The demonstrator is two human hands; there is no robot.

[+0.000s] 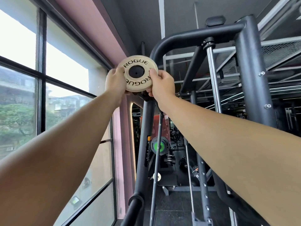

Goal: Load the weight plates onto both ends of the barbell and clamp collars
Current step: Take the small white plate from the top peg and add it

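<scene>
Two bare forearms reached up and forward from the bottom corners, nearest the lens. Gripped between them, high at centre frame: small round cream-coloured weight plate [138,72] with "ROGUE" in black letters printed twice round its face. Filled at its centre by a black round end of a bar, dotted with a small hole. Seated on that bar end, face toward the camera, slightly tilted.

Behind and below the plate, dark grey tubular steel rack frame [247,66], curving overhead and dropping in a thick upright. Beside that upright, polished chrome guide rod [212,75], running vertically. Lower down, black plate with a bright green hub [160,146], well apart from the cream one. To the left, tall black-framed window [40,75] and pink wall strip [91,30]; trees and buildings outside. Nothing between camera and plate except the arms themselves.

Left hand [114,82] closed on the plate's left rim, thumb over the face. Right hand [161,82] closed on the right rim, thumb pressed near the lettering, fingers wrapped behind.
</scene>
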